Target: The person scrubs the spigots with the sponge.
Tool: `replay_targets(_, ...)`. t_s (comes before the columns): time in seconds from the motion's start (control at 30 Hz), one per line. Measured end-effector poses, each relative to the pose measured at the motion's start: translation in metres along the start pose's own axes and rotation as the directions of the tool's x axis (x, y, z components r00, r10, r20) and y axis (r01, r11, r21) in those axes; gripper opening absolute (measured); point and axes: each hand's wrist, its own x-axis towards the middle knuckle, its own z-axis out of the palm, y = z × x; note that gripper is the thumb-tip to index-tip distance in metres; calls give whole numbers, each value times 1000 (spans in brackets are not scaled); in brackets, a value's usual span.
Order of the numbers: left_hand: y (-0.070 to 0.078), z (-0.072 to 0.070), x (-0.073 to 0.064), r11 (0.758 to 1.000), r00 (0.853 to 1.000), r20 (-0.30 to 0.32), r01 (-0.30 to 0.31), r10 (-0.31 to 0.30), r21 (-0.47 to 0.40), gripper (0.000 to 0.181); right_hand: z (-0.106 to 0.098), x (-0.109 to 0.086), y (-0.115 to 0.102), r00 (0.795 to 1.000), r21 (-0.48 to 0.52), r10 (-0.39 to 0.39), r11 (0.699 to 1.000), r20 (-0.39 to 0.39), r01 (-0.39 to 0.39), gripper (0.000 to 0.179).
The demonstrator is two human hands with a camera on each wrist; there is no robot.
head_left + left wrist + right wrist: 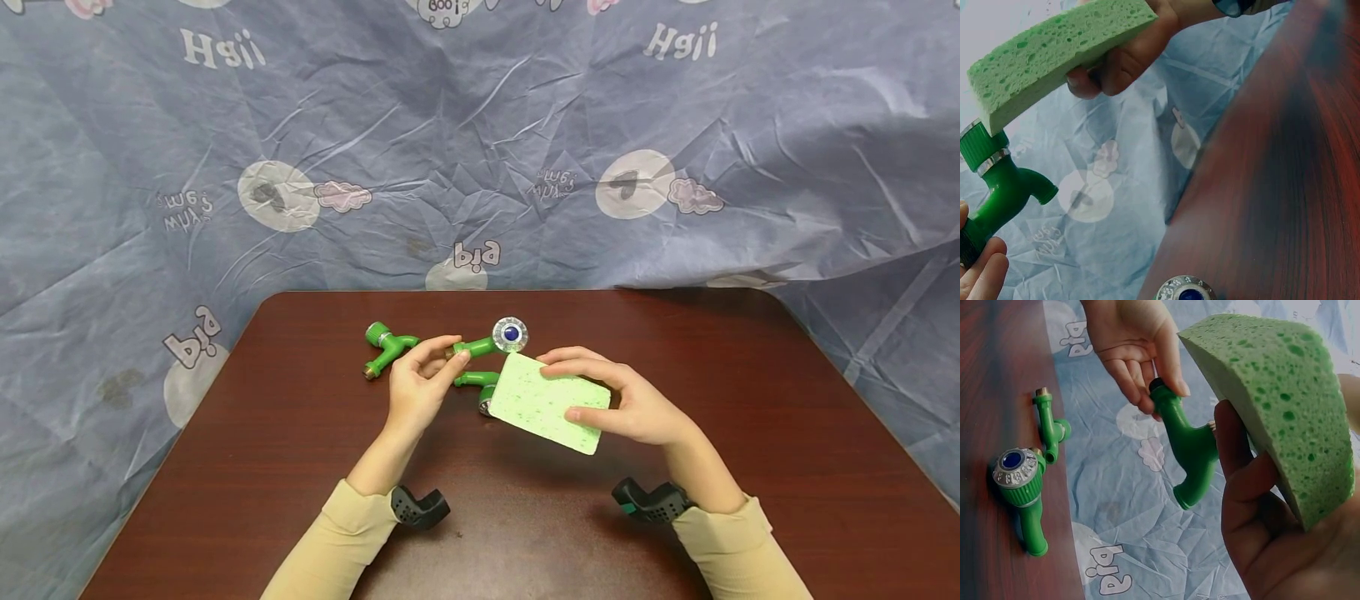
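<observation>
Between the fingertips of my left hand (420,387), a green faucet (1185,447) is pinched by its dark threaded end, raised off the table. Its knob (511,334) has a clear rim and a blue centre. My right hand (637,404) grips a light green, porous sponge (551,404), thumb on one face and fingers on the other. One corner of the sponge overlaps the faucet's ribbed knob in the left wrist view; whether they touch, I cannot tell. The right wrist view has the knob hidden behind the sponge.
Two more green faucets lie on the dark red-brown table (750,400). One faucet (390,347) is left of my left hand, the other faucet (480,380) partly behind the sponge. A wrinkled blue-grey printed cloth (480,150) hangs behind the table.
</observation>
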Motion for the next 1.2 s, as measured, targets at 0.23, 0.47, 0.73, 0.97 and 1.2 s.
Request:
replay_targets(0.23, 0, -3, 1, 998, 1000, -8, -19, 19, -65, 24, -6, -2, 2, 999, -38, 19, 999, -51, -21, 51)
replay_targets(0.47, 0, -1, -1, 998, 999, 36, -23, 25, -64, 24, -16, -6, 6, 978, -54, 129, 989, -164, -140, 50)
replay_targets(0.73, 0, -1, -3, 998, 999, 42, -7, 10, -69, 24, -21, -9, 7, 940, 79, 154, 987, -304, -136, 47)
replay_targets(0.97, 1, 1, -3, 997, 998, 55, 7, -3, -83, 23, -20, -7, 9, 891, 121, 184, 982, -415, -147, 47)
replay_targets(1.2, 0, 1, -2, 996, 998, 63, 16, -11, -84, 22, -14, -4, 10, 879, 108, 216, 976, -425, -188, 46)
